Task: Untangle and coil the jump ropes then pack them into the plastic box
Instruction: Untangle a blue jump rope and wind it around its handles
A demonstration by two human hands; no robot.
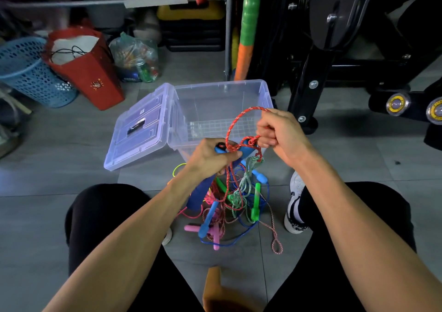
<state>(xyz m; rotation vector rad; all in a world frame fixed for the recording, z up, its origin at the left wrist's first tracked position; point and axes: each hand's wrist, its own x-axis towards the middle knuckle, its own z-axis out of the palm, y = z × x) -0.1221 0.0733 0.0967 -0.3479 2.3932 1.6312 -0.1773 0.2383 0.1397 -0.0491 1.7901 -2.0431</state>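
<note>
A clear plastic box (260, 89) stands open on the floor ahead, its lid (141, 130) leaning off its left side. In front of the box, my left hand (210, 156) grips dark blue handles (246, 150) of a red braided jump rope (230, 130). My right hand (279, 132) pinches that red rope, which arches up in a loop between the hands. Below them a tangle of jump ropes (229, 206) with blue, green and pink handles lies on the floor between my knees, partly hanging from the held rope.
A blue mesh basket (26, 72), a red paper bag (91, 72) and a clear bag of items (137, 60) stand at the back left. A black exercise machine (334, 48) rises at the right. My white shoe (295, 204) sits beside the tangle. A tan object (215, 285) lies near me.
</note>
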